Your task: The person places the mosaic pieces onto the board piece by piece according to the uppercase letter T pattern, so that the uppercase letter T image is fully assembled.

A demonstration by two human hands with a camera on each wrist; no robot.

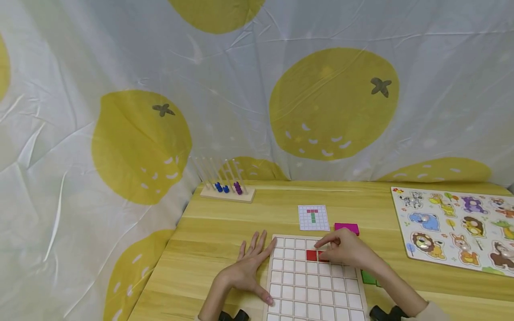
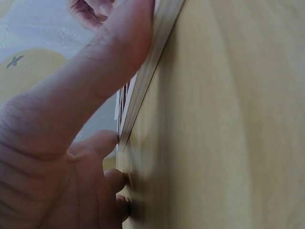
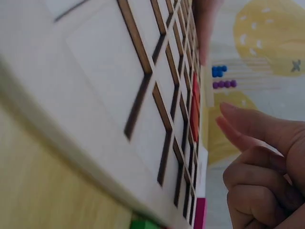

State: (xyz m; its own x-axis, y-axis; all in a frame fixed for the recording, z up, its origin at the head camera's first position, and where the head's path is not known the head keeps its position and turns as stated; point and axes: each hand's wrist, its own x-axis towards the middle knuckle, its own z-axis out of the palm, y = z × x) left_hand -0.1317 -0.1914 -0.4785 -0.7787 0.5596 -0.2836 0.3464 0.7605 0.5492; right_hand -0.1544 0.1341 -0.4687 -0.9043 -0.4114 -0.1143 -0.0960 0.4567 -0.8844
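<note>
A wooden grid board (image 1: 288, 266) with pale square cells lies in front of me. Two red square tiles (image 1: 311, 255) sit side by side in its second row. Over the tiles is my right hand (image 1: 348, 250), its thumb and index fingertip apart. In the right wrist view its other fingers are curled, and nothing shows between thumb and index finger. My left hand (image 1: 246, 268) steadies the board's left side with fingers spread, the index finger near the upper corner and the thumb on the edge lower down.
Behind the board lie a pattern card (image 1: 313, 218) with a red and green T and a magenta block (image 1: 347, 228). Green blocks (image 1: 368, 277) lie right of it, partly behind my forearm. An animal puzzle (image 1: 445, 227) lies far right; a peg stand (image 1: 227, 195) with beads stands back left.
</note>
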